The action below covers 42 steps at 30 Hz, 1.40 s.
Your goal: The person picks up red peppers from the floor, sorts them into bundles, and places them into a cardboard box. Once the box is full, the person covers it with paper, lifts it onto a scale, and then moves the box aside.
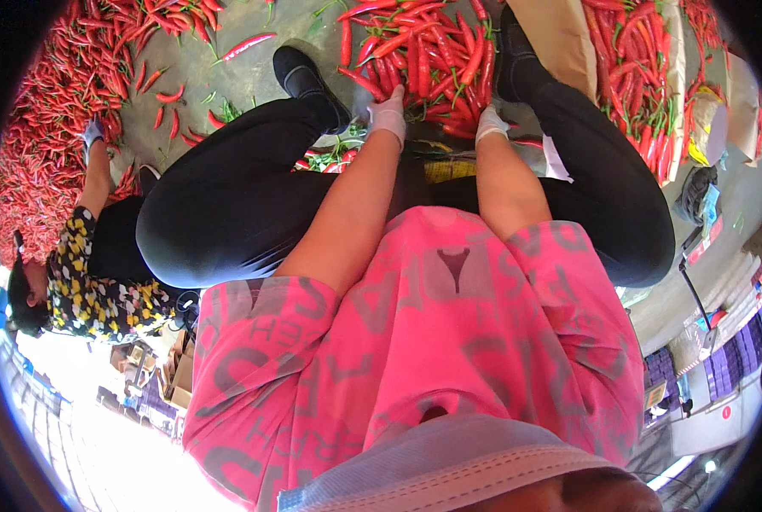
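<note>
A heap of long red chili peppers with green stems lies on the floor between my feet. My left hand, in a pale thin glove, is against the near left edge of the heap, with one digit extended along the peppers. On the near right edge rests my right hand, gloved the same way. Peppers lie between the two hands. The fingers of both hands are largely hidden by the peppers, so their grip does not show.
To the right stands an open brown paper-lined box of chilies. A large chili pile covers the far left, where a co-worker's gloved hand reaches in. Loose chilies dot the concrete floor. My black shoes flank the heap.
</note>
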Motion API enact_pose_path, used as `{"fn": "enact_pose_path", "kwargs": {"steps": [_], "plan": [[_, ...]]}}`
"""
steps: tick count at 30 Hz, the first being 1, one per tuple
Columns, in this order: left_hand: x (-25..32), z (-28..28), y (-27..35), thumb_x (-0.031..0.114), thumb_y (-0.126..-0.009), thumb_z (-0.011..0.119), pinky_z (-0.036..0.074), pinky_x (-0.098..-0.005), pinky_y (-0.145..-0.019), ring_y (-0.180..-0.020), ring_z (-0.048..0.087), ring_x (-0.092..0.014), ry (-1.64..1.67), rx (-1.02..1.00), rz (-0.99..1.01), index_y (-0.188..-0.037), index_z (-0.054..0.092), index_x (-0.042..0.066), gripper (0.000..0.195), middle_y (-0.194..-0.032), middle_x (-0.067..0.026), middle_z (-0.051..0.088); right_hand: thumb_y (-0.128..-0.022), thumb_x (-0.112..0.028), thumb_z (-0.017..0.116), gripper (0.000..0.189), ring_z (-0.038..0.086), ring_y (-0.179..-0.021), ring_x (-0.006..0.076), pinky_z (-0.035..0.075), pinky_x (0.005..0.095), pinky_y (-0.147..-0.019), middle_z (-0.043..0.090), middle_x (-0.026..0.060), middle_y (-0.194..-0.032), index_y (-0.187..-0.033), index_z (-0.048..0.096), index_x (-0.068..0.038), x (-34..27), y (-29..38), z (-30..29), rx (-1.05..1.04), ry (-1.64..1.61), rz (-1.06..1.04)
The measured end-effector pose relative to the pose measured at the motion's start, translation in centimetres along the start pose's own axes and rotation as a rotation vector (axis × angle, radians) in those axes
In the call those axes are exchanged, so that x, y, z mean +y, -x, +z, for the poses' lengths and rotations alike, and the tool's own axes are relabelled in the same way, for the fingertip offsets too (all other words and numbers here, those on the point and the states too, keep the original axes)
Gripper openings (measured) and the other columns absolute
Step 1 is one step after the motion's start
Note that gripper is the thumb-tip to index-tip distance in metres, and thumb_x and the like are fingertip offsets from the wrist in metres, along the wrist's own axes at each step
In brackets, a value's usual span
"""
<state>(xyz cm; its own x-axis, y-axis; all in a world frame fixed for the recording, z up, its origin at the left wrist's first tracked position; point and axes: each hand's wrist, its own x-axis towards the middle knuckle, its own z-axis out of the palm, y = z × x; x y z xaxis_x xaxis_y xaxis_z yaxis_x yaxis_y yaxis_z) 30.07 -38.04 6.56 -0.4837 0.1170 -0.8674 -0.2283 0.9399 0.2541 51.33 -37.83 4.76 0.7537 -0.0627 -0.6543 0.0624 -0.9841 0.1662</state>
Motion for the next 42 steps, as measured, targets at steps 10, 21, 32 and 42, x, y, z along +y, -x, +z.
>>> {"fn": "enact_pose_path", "kwargs": {"steps": [10,21,32,42], "plan": [[10.9,-0.3,-1.4,0.032,-0.087,0.058,0.041,-0.0443,-0.096,-0.110,0.052,-0.030,0.559,-0.154,0.094,-0.137,0.033,0.009,0.061,-0.131,-0.0147,0.049,-0.084,-0.042,0.053,0.070,0.042,-0.122,0.0459,0.041,0.0510,-0.097,0.023,0.0291,-0.143,-0.140,0.030,-0.007,-9.6,13.1,3.7,-0.045,-0.242,-0.285],[27.8,-2.7,-2.6,0.037,-0.086,0.051,0.047,-0.0395,-0.064,-0.068,0.058,-0.029,-1.732,0.124,1.455,-0.084,0.059,0.006,0.032,-0.081,-0.0159,0.060,-0.086,-0.031,0.055,0.050,0.045,-0.121,0.0261,0.044,0.0470,-0.092,0.047,0.0079,-0.136,-0.131,0.049,-0.011,-16.4,7.1,-6.5,-0.972,-0.052,-0.622],[4.7,-3.6,1.7,0.056,-0.088,0.050,0.055,-0.0406,-0.062,-0.073,0.068,-0.029,-0.932,-0.638,-0.100,-0.090,0.064,-0.005,0.062,-0.085,-0.0241,0.066,-0.079,-0.027,0.066,0.055,0.045,-0.125,0.0240,0.043,0.0418,-0.096,0.047,0.0075,-0.138,-0.130,0.052,-0.011,-1.8,-5.1,-6.8,-0.195,0.985,-0.549],[1.7,0.9,-6.3,0.025,-0.083,0.056,0.048,-0.0463,-0.084,-0.102,0.059,-0.038,-0.818,-0.420,0.461,-0.096,0.064,0.009,0.022,-0.100,-0.0232,0.063,-0.075,-0.013,0.066,0.051,0.052,-0.111,0.0212,0.046,0.0367,-0.087,0.054,0.0091,-0.123,-0.124,0.056,-0.009,-6.3,4.9,6.3,0.005,0.175,-0.520]]}}
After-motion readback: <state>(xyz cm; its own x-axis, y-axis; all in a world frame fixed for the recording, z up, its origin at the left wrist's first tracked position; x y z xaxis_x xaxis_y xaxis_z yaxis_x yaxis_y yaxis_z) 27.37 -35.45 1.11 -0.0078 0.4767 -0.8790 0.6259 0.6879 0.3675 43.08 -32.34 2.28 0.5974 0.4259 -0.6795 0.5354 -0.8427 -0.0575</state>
